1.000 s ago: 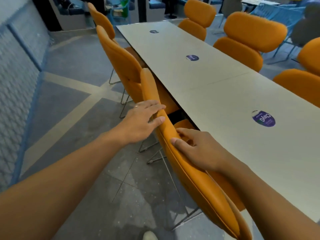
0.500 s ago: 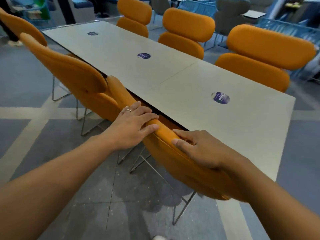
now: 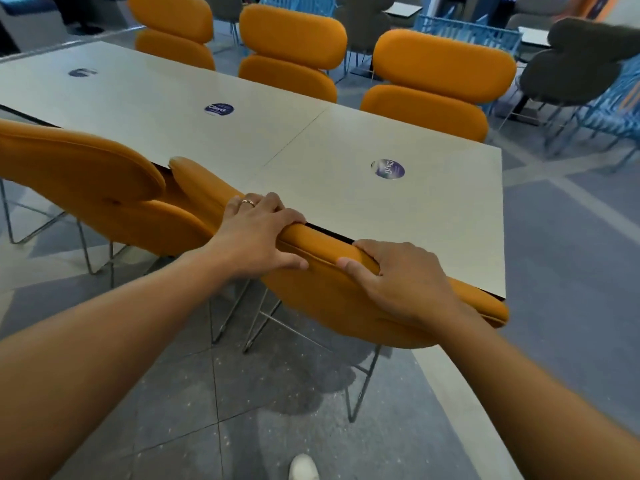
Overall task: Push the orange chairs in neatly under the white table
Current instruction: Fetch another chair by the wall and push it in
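"What is at the left of the frame?"

"A neighbouring chair, orange too, with its back at the near edge of the white tabletop."

"And your hands?"

"My left hand, at centre, grips the top of the orange chair. Its fingers are curled over the backrest rim and the thumb lies on the rear face. Just right of it, my right hand clasps the same rim the same way. Both arms reach forward, nearly straight."

"Where is that chair?"

"Lower centre, with its backrest right against the tabletop's near edge by the right-hand corner. Three far chairs line the opposite side, across the upper frame."
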### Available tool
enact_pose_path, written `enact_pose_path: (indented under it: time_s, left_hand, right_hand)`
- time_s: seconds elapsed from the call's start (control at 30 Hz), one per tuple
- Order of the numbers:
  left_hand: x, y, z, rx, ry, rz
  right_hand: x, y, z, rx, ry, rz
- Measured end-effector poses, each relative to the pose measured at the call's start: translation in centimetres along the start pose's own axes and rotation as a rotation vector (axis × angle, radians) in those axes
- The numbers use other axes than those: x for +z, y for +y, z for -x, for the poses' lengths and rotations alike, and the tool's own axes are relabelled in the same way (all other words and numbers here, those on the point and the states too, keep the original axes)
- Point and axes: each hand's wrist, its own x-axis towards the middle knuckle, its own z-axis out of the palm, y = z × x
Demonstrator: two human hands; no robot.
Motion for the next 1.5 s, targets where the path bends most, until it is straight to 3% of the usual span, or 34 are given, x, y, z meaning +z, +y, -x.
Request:
enact_pose_path:
  time_s: [0.17,0.4,0.93,1.17,1.5]
  left_hand:
    - [0.2,-0.2,-1.6,0.024,-0.074,-0.066]
    - [0.6,-1.1,-2.6,0.069,-0.034,-0.119]
    - [2.5,-3.2,-3.8,0.258,0.208,-0.181]
    - [2.2,-3.3,-4.0,0.289,0.199,-0.172]
    - [2.0,-3.7,-4.5,0.333,0.219,-0.213]
  right_hand:
    - [0.5,0.5,0.0,-0.056,0.024,0.049]
    - [0.6,0.3,0.0,-0.039,0.054,0.042]
    - [1.1,-3.1,1.1,0.387,0.071,0.149]
    - [-0.3,-0.4,2.6,0.563,-0.008,0.126]
    - [1.3,1.2,4.0,0.665,0.188,0.017]
